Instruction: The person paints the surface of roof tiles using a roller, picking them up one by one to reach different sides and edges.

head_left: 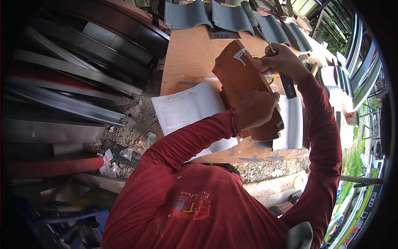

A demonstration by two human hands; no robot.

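Left hand [258, 110]: fingers grasping orange-brown tile [235, 81]
Right hand [286, 62]: fingers around black-handled tool [287, 86]; tile contact unclear
Tile's place: tilted, between both hands
Tile work: apparently positioning it
Tool move: likely calls for steady left fingers
White panel [188, 106]: left of them

My left hand [253, 110], fingers [270, 98] curled, ends a slanting left forearm [199, 133]; my right hand [289, 62], wrist [306, 78] bent inward, reaches farther forward.
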